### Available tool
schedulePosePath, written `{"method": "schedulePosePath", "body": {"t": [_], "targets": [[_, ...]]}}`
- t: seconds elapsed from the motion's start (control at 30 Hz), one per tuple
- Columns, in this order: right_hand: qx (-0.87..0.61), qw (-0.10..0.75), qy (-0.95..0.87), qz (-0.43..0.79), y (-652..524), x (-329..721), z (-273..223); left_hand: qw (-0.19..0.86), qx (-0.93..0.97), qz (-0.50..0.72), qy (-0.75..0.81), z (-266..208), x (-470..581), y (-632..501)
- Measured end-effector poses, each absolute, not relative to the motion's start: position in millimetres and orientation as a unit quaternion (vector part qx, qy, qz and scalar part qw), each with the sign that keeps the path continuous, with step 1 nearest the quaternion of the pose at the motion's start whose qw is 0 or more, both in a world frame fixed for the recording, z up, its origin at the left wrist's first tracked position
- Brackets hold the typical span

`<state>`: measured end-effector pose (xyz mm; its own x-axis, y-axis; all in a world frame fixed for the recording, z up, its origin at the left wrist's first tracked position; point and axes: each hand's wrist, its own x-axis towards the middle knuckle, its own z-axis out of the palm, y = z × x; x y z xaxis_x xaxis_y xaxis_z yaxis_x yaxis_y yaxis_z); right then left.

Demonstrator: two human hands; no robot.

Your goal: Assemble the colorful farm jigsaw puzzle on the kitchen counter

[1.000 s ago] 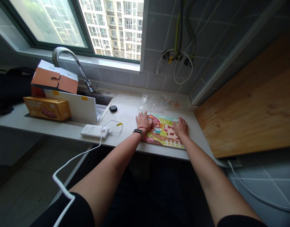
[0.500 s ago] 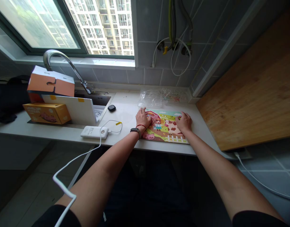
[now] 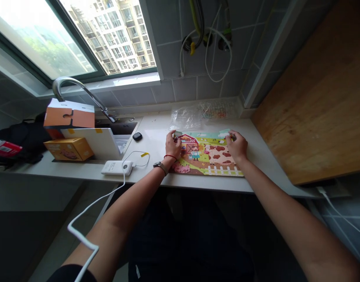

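A farm-scene jigsaw puzzle [image 3: 204, 159] lies near the counter's front edge, showing a red barn, a figure, a spotted cow and a white fence. At its upper left corner, my left hand [image 3: 173, 147] pinches a corner puzzle piece [image 3: 177, 134], which looks tilted up off the counter. My right hand [image 3: 238, 145] is at the upper right corner, thumb and fingers closed on a pale teal puzzle piece [image 3: 224, 133] that sits askew to the rest. Fingers partly cover both pieces.
Behind the puzzle lies clear plastic packaging [image 3: 186, 117]. To the left are a black case [image 3: 137, 136], a white power bank [image 3: 117, 167] with a cable, an orange box [image 3: 69, 149], a white board [image 3: 103, 143] and a faucet [image 3: 80, 86]. A wooden panel [image 3: 312, 109] borders the right.
Both hands have gone from resting at the puzzle's sides to gripping its upper corner pieces, which now sit tilted. The camera view has turned slightly.
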<state>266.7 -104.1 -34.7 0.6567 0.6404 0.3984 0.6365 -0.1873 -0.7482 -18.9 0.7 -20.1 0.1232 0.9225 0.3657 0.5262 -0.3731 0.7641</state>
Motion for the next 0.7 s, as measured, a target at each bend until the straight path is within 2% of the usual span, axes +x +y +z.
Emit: {"method": "schedulePosePath", "body": {"t": [0.1, 0.4, 0.5, 0.7], "targets": [[-0.739, 0.547, -0.392, 0.042, -108, 265, -31, 0.265, 0.693, 0.445, 0.501, -21, -20, 3], [-0.680, 0.633, -0.352, 0.114, -99, 280, -23, 0.373, 0.649, 0.480, 0.458, -28, -29, 6], [-0.645, 0.675, -0.313, 0.175, -82, 287, -20, 0.386, 0.648, 0.478, 0.451, -27, -30, 3], [-0.595, 0.687, -0.328, 0.259, -61, 279, -8, 0.381, 0.663, 0.453, 0.458, -22, -28, -2]]}}
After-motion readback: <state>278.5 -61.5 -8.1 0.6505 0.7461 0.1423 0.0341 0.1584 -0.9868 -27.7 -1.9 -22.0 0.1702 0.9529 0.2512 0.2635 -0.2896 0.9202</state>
